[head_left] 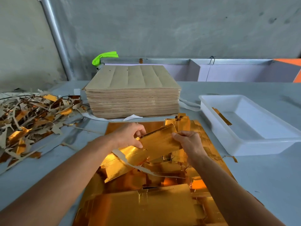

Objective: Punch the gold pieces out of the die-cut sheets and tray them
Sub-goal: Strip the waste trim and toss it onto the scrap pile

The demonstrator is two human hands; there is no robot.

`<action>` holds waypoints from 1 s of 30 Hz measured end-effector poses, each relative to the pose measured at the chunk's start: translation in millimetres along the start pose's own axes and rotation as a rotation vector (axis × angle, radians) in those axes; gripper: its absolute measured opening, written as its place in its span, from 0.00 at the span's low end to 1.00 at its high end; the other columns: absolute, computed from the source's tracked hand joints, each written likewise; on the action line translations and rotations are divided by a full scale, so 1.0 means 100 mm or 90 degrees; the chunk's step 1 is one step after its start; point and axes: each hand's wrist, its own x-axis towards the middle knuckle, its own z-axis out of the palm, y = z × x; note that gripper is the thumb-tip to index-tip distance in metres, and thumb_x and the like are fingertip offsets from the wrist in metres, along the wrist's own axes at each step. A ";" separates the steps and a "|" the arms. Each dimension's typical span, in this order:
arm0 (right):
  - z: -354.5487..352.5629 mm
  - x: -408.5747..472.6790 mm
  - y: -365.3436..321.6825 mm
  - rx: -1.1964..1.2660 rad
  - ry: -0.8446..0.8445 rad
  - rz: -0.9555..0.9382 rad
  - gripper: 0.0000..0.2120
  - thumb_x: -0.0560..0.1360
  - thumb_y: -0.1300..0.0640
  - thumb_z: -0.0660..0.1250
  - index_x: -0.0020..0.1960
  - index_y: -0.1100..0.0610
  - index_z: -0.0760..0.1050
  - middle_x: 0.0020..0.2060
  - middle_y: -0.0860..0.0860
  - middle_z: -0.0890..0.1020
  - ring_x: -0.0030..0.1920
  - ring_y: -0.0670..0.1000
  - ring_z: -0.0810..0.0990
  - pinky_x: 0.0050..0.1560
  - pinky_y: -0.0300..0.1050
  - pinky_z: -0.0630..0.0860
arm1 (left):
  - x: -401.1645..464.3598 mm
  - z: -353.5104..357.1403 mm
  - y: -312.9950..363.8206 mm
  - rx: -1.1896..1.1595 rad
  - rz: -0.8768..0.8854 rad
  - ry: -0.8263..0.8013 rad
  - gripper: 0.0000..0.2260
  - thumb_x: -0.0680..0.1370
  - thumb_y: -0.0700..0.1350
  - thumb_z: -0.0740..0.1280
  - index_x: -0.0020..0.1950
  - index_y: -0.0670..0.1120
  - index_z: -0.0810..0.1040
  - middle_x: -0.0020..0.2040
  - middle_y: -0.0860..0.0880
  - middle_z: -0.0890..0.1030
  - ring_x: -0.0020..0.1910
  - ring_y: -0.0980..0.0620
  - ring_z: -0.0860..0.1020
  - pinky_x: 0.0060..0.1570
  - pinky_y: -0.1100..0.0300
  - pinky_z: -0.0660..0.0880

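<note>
Hands grip one gold piece [160, 141] above the die-cut sheets [146, 201]: left hand [130, 136] and right hand [187, 141] pinch its ends. Punching looks underway; next, carry it to the white tray [228, 136].

A tall stack of sheets [132, 92] sits on the surface [268, 176] at the upper centre of the frame, with a heap of scrap strips [32, 118] to its left and a tray [247, 124] to its right, one strip [222, 116] lying inside the tray. Below the stack, at centre and lower centre, a die-cut sheet [146, 206] lies flat with loose pieces [172, 162] piled on it. Both hands, the left hand [130, 136] and right hand [189, 141], hold one piece [160, 142] between them above that pile.
</note>
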 end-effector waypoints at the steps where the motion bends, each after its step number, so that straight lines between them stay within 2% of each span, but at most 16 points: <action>1: -0.01 0.01 0.01 0.009 0.004 0.005 0.07 0.75 0.60 0.69 0.38 0.58 0.82 0.40 0.56 0.85 0.47 0.58 0.83 0.51 0.51 0.79 | 0.01 -0.02 -0.01 -0.024 -0.007 -0.022 0.17 0.68 0.46 0.77 0.52 0.56 0.75 0.45 0.60 0.75 0.46 0.61 0.74 0.41 0.67 0.68; 6: -0.03 0.05 0.07 -0.012 0.044 0.017 0.07 0.74 0.61 0.69 0.37 0.59 0.80 0.35 0.55 0.82 0.38 0.51 0.79 0.41 0.44 0.76 | 0.02 -0.09 -0.01 -0.048 -0.028 -0.122 0.18 0.65 0.53 0.78 0.49 0.59 0.74 0.50 0.59 0.77 0.50 0.61 0.75 0.50 0.61 0.74; 9: -0.06 0.07 0.07 -0.020 0.066 0.013 0.09 0.74 0.60 0.69 0.36 0.57 0.80 0.36 0.57 0.83 0.38 0.53 0.79 0.44 0.48 0.77 | 0.00 -0.05 -0.01 -0.020 -0.049 -0.137 0.19 0.63 0.57 0.78 0.48 0.56 0.75 0.49 0.57 0.77 0.49 0.58 0.75 0.50 0.56 0.76; 11: -0.08 0.08 0.06 -0.030 0.065 -0.011 0.09 0.74 0.59 0.70 0.35 0.56 0.81 0.36 0.57 0.83 0.38 0.53 0.79 0.44 0.48 0.77 | -0.01 -0.03 -0.03 -0.019 -0.057 -0.138 0.15 0.65 0.55 0.77 0.46 0.51 0.78 0.47 0.54 0.78 0.47 0.55 0.76 0.49 0.55 0.77; 13: -0.09 0.10 0.05 -0.050 0.077 -0.029 0.08 0.74 0.59 0.70 0.36 0.55 0.81 0.36 0.56 0.83 0.38 0.52 0.78 0.41 0.45 0.76 | -0.02 -0.01 -0.05 -0.025 -0.056 -0.128 0.06 0.69 0.48 0.76 0.40 0.52 0.79 0.46 0.53 0.78 0.46 0.54 0.76 0.45 0.59 0.75; 15: -0.09 0.12 0.03 -0.065 0.104 -0.029 0.08 0.74 0.59 0.70 0.36 0.54 0.80 0.34 0.52 0.82 0.37 0.50 0.77 0.35 0.40 0.74 | -0.02 0.00 -0.06 -0.021 -0.046 -0.095 0.08 0.71 0.43 0.74 0.36 0.53 0.79 0.45 0.53 0.77 0.45 0.56 0.75 0.41 0.64 0.70; 17: -0.09 0.14 0.03 -0.061 0.123 -0.022 0.09 0.74 0.60 0.71 0.35 0.54 0.80 0.34 0.51 0.82 0.38 0.51 0.79 0.36 0.40 0.74 | -0.01 -0.01 -0.06 -0.017 -0.036 -0.056 0.09 0.73 0.42 0.72 0.36 0.54 0.78 0.44 0.55 0.76 0.45 0.57 0.75 0.41 0.65 0.70; 18: -0.08 0.14 0.04 -0.055 0.123 -0.015 0.08 0.74 0.60 0.71 0.35 0.55 0.80 0.35 0.50 0.82 0.41 0.49 0.79 0.38 0.40 0.75 | -0.01 -0.02 -0.06 -0.013 -0.030 -0.049 0.09 0.74 0.42 0.72 0.37 0.54 0.78 0.44 0.55 0.76 0.45 0.56 0.75 0.43 0.64 0.70; 20: -0.07 0.14 0.05 -0.048 0.114 -0.004 0.09 0.74 0.60 0.70 0.35 0.54 0.80 0.34 0.45 0.80 0.45 0.40 0.75 0.33 0.34 0.71 | 0.00 -0.03 -0.05 -0.039 -0.018 -0.051 0.07 0.75 0.43 0.70 0.42 0.55 0.78 0.46 0.55 0.77 0.47 0.54 0.76 0.46 0.62 0.71; 22: -0.07 0.15 0.07 -0.055 0.105 -0.004 0.09 0.74 0.60 0.70 0.35 0.53 0.79 0.34 0.42 0.78 0.41 0.38 0.74 0.33 0.32 0.67 | -0.03 -0.04 -0.03 -0.120 -0.019 -0.053 0.06 0.75 0.43 0.69 0.45 0.56 0.80 0.46 0.55 0.80 0.47 0.57 0.77 0.49 0.61 0.72; 23: -0.07 0.16 0.07 -0.060 0.104 -0.004 0.09 0.74 0.60 0.70 0.35 0.52 0.79 0.35 0.42 0.78 0.38 0.38 0.73 0.33 0.33 0.66 | -0.04 -0.04 -0.02 -0.149 -0.023 -0.050 0.05 0.75 0.44 0.69 0.44 0.55 0.80 0.43 0.56 0.81 0.44 0.60 0.77 0.48 0.60 0.73; 26: -0.11 0.18 0.05 -0.101 0.104 -0.014 0.09 0.74 0.59 0.70 0.35 0.52 0.79 0.34 0.45 0.78 0.35 0.42 0.71 0.33 0.35 0.68 | -0.03 -0.03 -0.05 -0.117 -0.027 -0.026 0.13 0.77 0.44 0.68 0.32 0.51 0.79 0.28 0.60 0.78 0.29 0.67 0.74 0.45 0.58 0.71; 28: -0.13 0.19 0.02 -0.168 0.100 -0.051 0.08 0.75 0.58 0.70 0.37 0.53 0.80 0.30 0.47 0.78 0.32 0.45 0.72 0.28 0.35 0.68 | -0.01 -0.03 -0.07 -0.092 -0.032 -0.018 0.13 0.77 0.43 0.68 0.32 0.48 0.79 0.27 0.64 0.77 0.29 0.70 0.73 0.45 0.59 0.70; 30: -0.13 0.19 -0.01 -0.293 0.101 -0.125 0.06 0.76 0.57 0.69 0.43 0.57 0.82 0.31 0.46 0.77 0.31 0.44 0.73 0.29 0.33 0.68 | 0.01 -0.01 -0.07 -0.046 -0.025 -0.004 0.12 0.78 0.44 0.67 0.34 0.44 0.81 0.28 0.69 0.76 0.32 0.73 0.73 0.41 0.63 0.67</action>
